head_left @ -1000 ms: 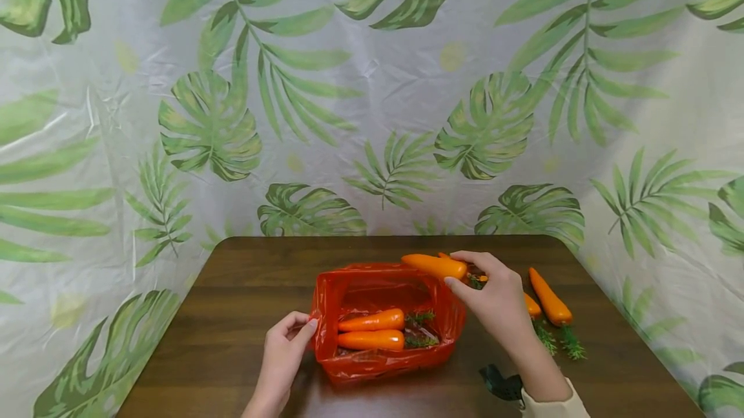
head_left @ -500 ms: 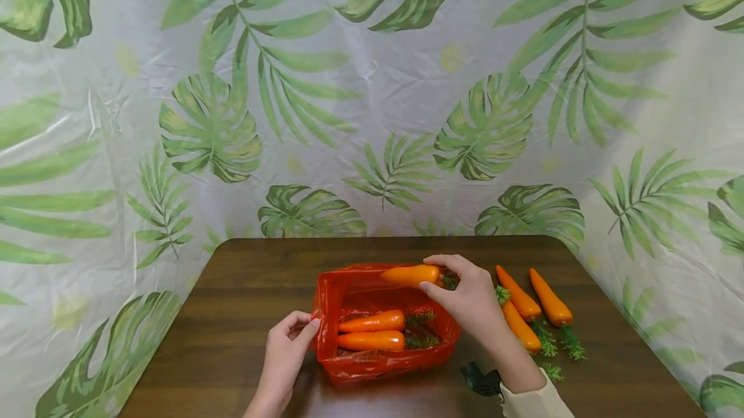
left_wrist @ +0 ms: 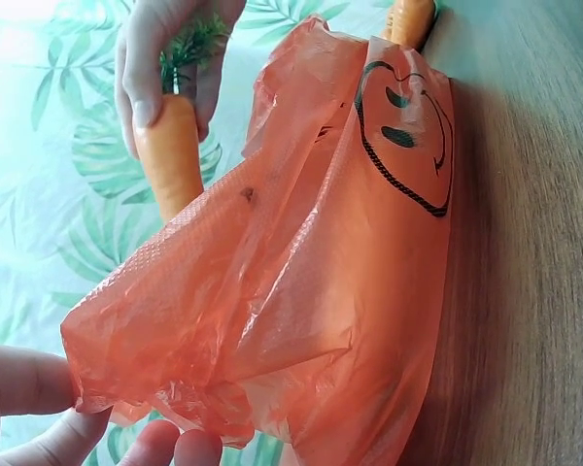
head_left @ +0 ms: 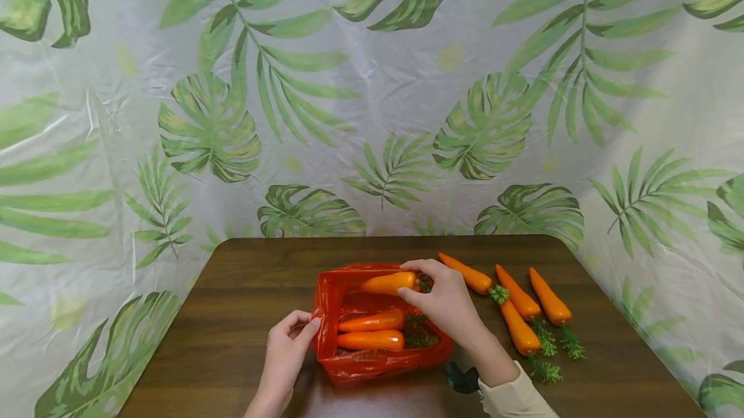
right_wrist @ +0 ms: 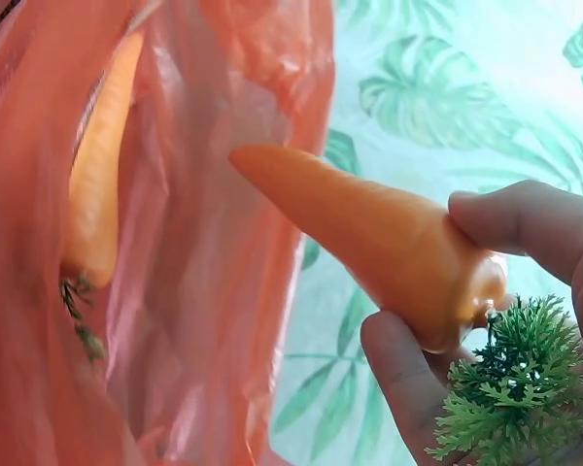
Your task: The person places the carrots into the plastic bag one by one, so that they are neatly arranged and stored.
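Note:
A red plastic bag [head_left: 386,363] with its mouth spread open lies on the table, two orange carrots [head_left: 372,340] with green tops side by side inside it. My left hand [head_left: 286,347] pinches the bag's left edge between thumb and fingers; in the left wrist view the bag [left_wrist: 301,272] stretches away from those fingers and bears a printed black face. Over the bag's far side, my right hand [head_left: 444,298] grips another carrot [head_left: 386,283] by its thick end, tip to the left. The right wrist view shows this carrot [right_wrist: 369,233] between thumb and fingers, its leafy top hanging near the palm.
Several loose carrots [head_left: 517,327] with green tops lie on the brown wooden table [head_left: 232,302] right of the bag. A dark object [head_left: 462,379] sits by the right wrist. A leaf-patterned sheet [head_left: 372,95] hangs behind the table.
My right hand has carried its carrot left, from the bag's right rim to over its opening, uncovering the loose carrots at right. My left hand has kept its hold on the bag.

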`<state>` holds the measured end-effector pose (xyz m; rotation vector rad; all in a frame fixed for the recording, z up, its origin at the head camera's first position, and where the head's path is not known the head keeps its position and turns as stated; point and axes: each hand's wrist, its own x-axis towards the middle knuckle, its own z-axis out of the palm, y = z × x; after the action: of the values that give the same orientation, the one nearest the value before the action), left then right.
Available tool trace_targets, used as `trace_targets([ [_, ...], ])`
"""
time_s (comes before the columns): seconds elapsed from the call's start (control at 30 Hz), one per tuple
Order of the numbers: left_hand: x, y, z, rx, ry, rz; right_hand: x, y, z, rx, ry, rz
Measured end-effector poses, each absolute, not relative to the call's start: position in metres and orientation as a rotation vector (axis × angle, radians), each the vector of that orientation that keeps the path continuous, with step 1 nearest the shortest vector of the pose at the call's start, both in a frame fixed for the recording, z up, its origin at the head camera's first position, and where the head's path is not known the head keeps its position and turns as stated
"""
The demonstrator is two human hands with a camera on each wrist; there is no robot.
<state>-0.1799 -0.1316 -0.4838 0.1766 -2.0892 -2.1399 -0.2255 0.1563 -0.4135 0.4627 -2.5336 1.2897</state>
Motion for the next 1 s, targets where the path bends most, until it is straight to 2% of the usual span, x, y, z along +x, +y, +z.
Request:
trace_targets([
  [1.0,-0.182,-0.133,-0.484,0.181,-2.091,-2.126,-0.253,0.118,-0.443,0.515,-2.744,1.304],
])
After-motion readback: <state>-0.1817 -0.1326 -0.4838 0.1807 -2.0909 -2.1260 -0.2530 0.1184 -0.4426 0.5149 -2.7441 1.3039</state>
